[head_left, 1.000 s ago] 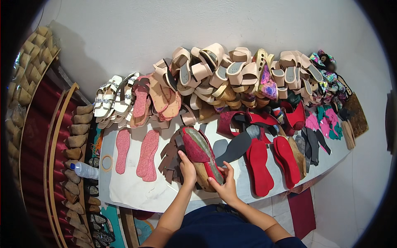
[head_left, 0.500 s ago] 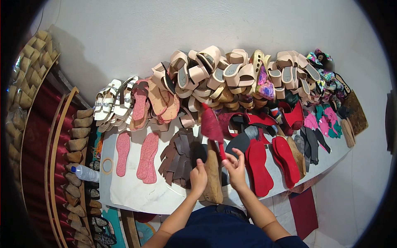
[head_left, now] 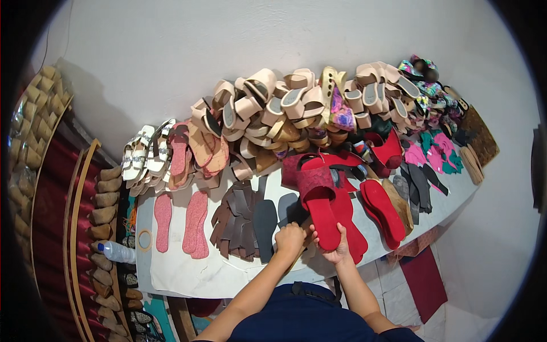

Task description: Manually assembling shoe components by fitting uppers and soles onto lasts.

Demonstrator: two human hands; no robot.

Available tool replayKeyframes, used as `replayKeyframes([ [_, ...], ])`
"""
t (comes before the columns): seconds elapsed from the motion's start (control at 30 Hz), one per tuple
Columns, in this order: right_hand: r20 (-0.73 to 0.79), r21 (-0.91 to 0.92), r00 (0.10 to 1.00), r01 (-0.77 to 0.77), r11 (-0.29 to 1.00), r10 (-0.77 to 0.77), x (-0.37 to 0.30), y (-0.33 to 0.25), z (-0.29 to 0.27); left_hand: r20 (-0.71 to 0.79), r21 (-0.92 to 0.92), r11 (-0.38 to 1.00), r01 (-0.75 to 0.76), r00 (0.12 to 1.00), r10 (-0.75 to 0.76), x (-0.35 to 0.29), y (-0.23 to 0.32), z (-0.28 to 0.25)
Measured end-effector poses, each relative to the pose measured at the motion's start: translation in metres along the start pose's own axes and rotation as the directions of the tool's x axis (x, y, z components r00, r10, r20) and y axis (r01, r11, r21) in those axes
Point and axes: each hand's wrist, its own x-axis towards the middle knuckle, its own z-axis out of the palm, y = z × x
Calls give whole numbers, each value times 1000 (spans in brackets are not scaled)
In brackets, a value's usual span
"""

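Standing in a column at the left are brown wooden shoe lasts [head_left: 102,215], with a clear plastic bottle with a blue cap [head_left: 117,252] lying near the round tan tape roll [head_left: 140,242] at the edge of the pale grey tabletop [head_left: 144,268]. Next come a single flat pink speckled insole [head_left: 163,222] and an overlapping pink pair [head_left: 196,225], then a fanned heap of dark brown strips [head_left: 233,222] and a dark grey sole-shaped piece [head_left: 264,231]. Just right of that piece is the left hand [head_left: 290,239], knuckles up and fingers curled in; whether it grips anything cannot be told. Close to its right, the red slide sandal with a wide textured upper [head_left: 322,215] is held above the tabletop, its long axis running away from the person, toe end far and tipped slightly left, heel near. The right hand [head_left: 335,248] is the nearer one, cupping that heel narrowly, fingers at the left edge, thumb at the right. Beyond are a flat red sole [head_left: 354,228], a stacked pair of smooth red insoles [head_left: 382,214] and dark grey strips [head_left: 419,185].
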Motion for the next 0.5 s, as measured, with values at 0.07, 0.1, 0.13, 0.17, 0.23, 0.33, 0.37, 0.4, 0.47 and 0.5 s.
replayKeyframes([
  [0.07, -17, -139, 999, 44, 989, -47, -1, 0, -7, -16, 108, 994, -26, 999, 28, -5, 1, 11],
  [0.1, -42, -278, 995, 74, 958, -89, -3, 0, -5, -11, 108, 993, -38, 999, 39, -5, 4, 8],
  [0.13, 28, -449, 985, 167, 878, -173, -7, 0, 4, -11, 96, 994, -60, 998, 61, -7, 5, 4],
  [0.17, 28, -446, 983, 173, 878, -180, -8, -1, 2, -13, 83, 993, -79, 997, 80, -7, 7, 1],
  [0.23, -53, -820, 929, 169, 547, -366, -11, -1, -1, -34, 43, 997, -65, 997, 66, -11, 15, -3],
  [0.33, 46, -907, 891, 227, 356, -451, -6, 3, -17, -62, -176, 976, -127, 991, 117, -25, 25, -6],
  [0.37, 94, -910, 877, 267, 316, -472, -3, 5, -20, -64, -225, 962, -153, 988, 142, -30, 30, -6],
  [0.4, 111, -914, 863, 283, 291, -492, -3, 8, -19, -89, -257, 952, -165, 985, 147, -33, 32, -5],
  [0.47, 132, -944, 861, 261, 203, -492, -5, 4, -13, -101, -310, 937, -161, 986, 136, -31, 30, -4],
  [0.5, 161, -957, 859, 256, 136, -485, -6, 2, -9, -87, -332, 932, -144, 989, 122, -29, 29, -6],
])
